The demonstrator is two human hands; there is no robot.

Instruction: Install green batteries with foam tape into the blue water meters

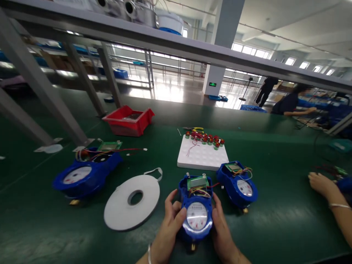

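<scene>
1. Green bench spans the whole view.
2. White tape reel lies flat, just left of your hands.
3. White foam tray sits behind, red-capped parts along its far edge.
4. Blue water meter sits on the bench in front of you, dial up, between your hands.
5. Your left hand clasps its left side, thumb on the dial.
6. Your right hand wraps its right side, fingers curled on the housing.

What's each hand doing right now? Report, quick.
Left hand: closed on the left side of the blue water meter.
Right hand: closed on its right side.
</scene>
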